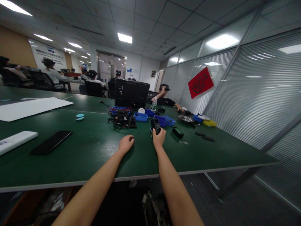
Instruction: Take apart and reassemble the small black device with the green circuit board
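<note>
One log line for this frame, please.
left hand: closed, resting on green table | right hand: holding small black handheld device | nearby: black rectangular box

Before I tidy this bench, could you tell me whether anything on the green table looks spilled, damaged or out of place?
Nothing stands out. The right hand holds a small black device upright, the left hand rests closed on the green table, and the blue bins sit upright.

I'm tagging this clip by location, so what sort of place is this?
Probably an open office workroom: a long green table, glass partition walls with blinds, ceiling panel lights, and other people seated at desks.
</note>
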Demonstrator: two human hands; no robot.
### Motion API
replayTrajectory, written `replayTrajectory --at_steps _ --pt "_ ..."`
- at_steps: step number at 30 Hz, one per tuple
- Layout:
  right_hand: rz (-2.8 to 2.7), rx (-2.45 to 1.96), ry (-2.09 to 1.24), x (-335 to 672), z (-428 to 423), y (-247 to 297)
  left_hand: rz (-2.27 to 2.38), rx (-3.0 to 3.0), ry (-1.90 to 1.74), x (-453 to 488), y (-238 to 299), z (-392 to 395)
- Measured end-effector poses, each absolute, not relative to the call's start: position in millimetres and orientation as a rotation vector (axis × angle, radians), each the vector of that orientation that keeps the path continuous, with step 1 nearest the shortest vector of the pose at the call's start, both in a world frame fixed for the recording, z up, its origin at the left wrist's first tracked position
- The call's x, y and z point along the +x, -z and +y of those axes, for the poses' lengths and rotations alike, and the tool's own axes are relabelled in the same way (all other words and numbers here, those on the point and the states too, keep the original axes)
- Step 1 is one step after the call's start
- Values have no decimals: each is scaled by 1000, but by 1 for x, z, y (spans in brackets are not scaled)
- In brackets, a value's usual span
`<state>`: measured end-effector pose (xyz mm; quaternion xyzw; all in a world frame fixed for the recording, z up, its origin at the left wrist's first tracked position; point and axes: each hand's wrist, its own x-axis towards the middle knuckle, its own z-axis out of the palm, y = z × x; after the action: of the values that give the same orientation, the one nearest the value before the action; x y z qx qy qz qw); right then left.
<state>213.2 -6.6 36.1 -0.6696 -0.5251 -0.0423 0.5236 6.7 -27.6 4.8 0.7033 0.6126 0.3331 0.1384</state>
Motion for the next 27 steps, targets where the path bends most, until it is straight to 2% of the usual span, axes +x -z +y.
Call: replayTrajectory --at_steps 5,11,16,21,24,27 --pt "-1524 -1401 -117 202 -5 -29 1777 2043 -985 7 -5 -28" --pt "-1786 -1511 -358 193 -6 -25 1792 2076 -977 8 -5 -29" --pt "-1702 -1768 -170 197 -6 -28 1787 2070 -980 8 -7 -29" --pt "-1849 -1500 -2 196 -8 -28 1784 2031 -993 8 -9 -30" --pt "-1995 -1408 -17 193 -7 -23 1800 1984 -1047 8 -11 -32" --pt "-1996 -1390 -183 191 -6 -20 1758 1994 -1158 9 -13 -33"
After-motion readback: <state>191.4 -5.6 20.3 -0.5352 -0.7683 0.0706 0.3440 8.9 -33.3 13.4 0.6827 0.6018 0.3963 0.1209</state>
